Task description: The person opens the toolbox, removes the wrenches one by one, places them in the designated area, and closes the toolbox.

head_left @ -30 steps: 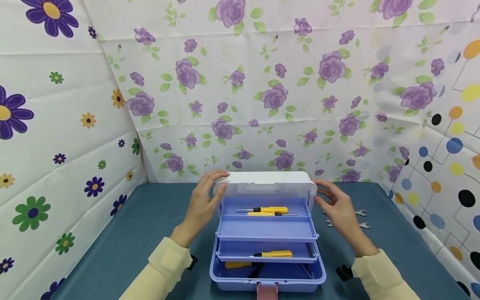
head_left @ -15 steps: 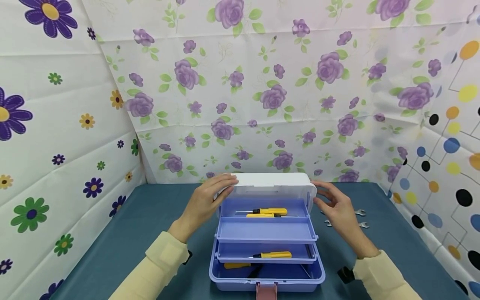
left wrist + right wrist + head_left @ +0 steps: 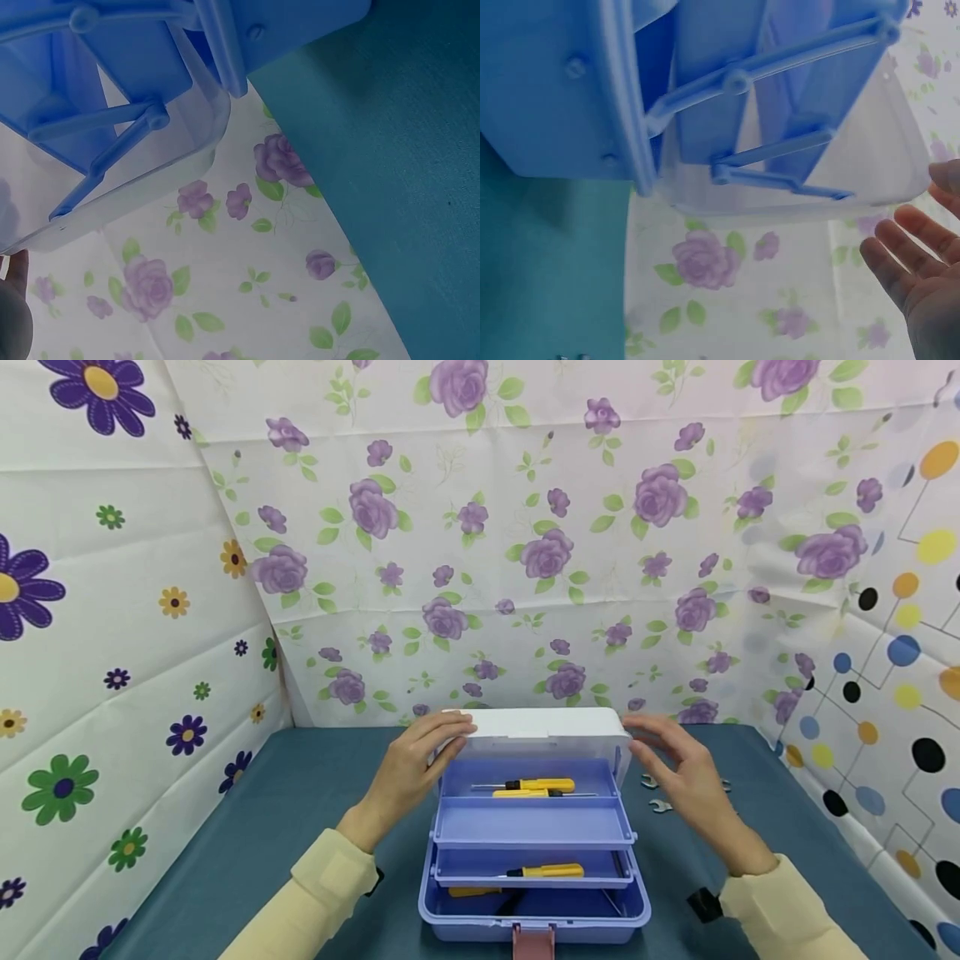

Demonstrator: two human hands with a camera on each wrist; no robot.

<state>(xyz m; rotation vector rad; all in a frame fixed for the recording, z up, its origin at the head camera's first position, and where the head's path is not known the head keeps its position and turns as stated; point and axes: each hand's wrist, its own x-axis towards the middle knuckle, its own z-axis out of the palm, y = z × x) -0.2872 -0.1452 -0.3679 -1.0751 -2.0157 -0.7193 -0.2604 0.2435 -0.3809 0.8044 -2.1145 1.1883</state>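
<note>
A blue toolbox (image 3: 487, 932) stands with its translucent white lid (image 3: 547, 723) raised and its stepped trays spread out. My left hand (image 3: 401, 772) grips the lid's upper left corner, fingers over the top and thumb at the front edge. At the lid's right end is my right hand (image 3: 690, 777), its fingers extended; the right wrist view shows them spread beside the lid's rim. Two yellow-handled screwdrivers (image 3: 551, 784) lie in the top tray (image 3: 532, 822). Another screwdriver (image 3: 555, 870) lies in the tray below, and a yellow-handled tool (image 3: 474, 892) is partly hidden in the bottom.
Several metal wrenches (image 3: 660, 806) lie on the blue-green table (image 3: 300, 802) behind my right hand, partly covered by it. A pinkish latch (image 3: 533, 943) hangs at the box's front. Flowered cloth (image 3: 465, 568) hangs behind the table, with patterned cloth on both sides.
My left hand has slid right along the lid's top edge. The lid has tipped slightly forward and down. My right hand has loosened and shifted a little to the right.
</note>
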